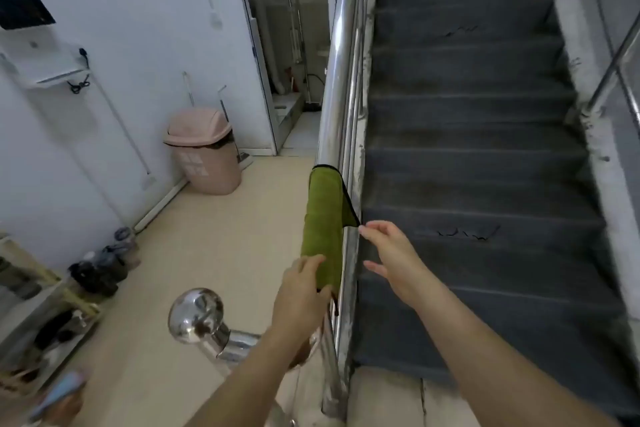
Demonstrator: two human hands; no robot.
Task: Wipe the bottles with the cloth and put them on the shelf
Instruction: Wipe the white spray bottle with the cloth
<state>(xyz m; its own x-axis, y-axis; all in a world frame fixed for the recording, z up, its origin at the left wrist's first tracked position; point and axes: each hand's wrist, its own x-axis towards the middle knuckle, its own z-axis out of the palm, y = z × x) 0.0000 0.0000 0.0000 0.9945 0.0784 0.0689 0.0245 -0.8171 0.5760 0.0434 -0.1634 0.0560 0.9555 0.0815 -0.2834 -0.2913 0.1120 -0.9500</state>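
Cloth [323,218] hangs over the handrail [337,62], my left hand [304,288] gripping its lower end, my right hand [391,260] open beside its corner; a one-sided pull could drop it onto the stairs [467,149].

A: Camera position?
B: Single head-worn wide-angle view, above the near end of the handrail [336,80], facing forward and down along it.
A: Coverage?
B: Close range. Stairs [467,156] right of the handrail, floor [221,246] left of it.
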